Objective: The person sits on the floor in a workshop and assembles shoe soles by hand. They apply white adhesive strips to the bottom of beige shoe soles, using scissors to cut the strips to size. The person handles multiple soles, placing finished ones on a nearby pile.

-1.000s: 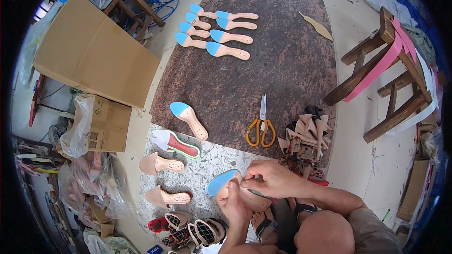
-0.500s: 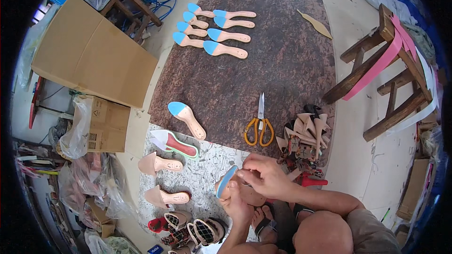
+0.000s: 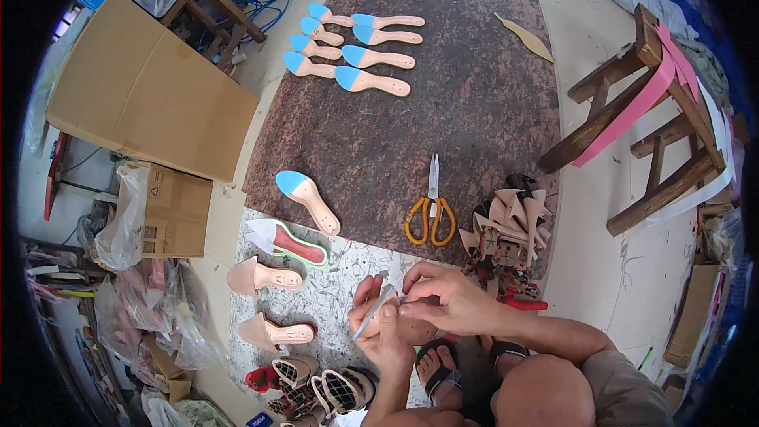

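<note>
Low in front of me, my left hand [image 3: 387,344] grips a shoe insole with a beige body and a blue toe [image 3: 373,314]. The toe is tipped up and seen nearly edge-on. My right hand [image 3: 447,300] has thumb and fingers pinched together against the insole's upper side; anything small between them is hidden. To the left lie a blue-toed insole [image 3: 308,202], a green-edged sole with a red inner face [image 3: 296,247], and two beige slipper-like pieces, the upper one [image 3: 265,275] and the lower one [image 3: 273,333]. Scissors with orange handles [image 3: 431,217] rest beyond my hands.
Several blue-toed insoles [image 3: 371,81] lie in two columns on the far brown mat [image 3: 466,111]. Beige and patterned pieces [image 3: 510,225] are heaped right of the scissors. A wooden stool [image 3: 609,126] with pink strips stands right, cardboard boxes [image 3: 158,87] left. Shoe uppers [image 3: 348,387] sit near left.
The held insole has turned from showing some blue face to nearly edge-on. My left fingers have spread up behind it. The whole view has shifted slightly.
</note>
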Tool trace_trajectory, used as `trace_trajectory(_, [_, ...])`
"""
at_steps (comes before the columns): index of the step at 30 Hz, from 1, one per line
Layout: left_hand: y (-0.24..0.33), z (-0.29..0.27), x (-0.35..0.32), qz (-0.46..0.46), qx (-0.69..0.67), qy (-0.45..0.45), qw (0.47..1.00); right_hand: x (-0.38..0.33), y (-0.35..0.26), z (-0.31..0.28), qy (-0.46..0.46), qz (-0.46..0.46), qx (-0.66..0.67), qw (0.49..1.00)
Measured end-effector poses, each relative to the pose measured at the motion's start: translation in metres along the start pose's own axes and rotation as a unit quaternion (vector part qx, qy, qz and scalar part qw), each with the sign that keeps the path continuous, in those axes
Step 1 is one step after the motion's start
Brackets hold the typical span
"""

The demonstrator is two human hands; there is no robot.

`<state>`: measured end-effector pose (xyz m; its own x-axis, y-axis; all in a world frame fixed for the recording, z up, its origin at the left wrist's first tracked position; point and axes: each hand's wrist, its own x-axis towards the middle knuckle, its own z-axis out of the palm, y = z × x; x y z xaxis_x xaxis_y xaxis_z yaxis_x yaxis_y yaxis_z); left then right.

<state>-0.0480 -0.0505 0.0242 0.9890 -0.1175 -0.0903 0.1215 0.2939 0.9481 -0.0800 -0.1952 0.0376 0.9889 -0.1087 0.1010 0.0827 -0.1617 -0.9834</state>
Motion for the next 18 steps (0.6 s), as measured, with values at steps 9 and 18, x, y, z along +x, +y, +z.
trace_trajectory(9, [0.001,-0.005,0.006,0.017,0.069,-0.074,0.995,0.000,-0.011,-0.010,-0.093,0.085,-0.081,0.989])
trace_trajectory(18, [0.003,-0.016,0.009,-0.154,-0.012,-0.034,0.987,-0.003,0.000,0.007,-0.055,0.070,-0.062,0.994])
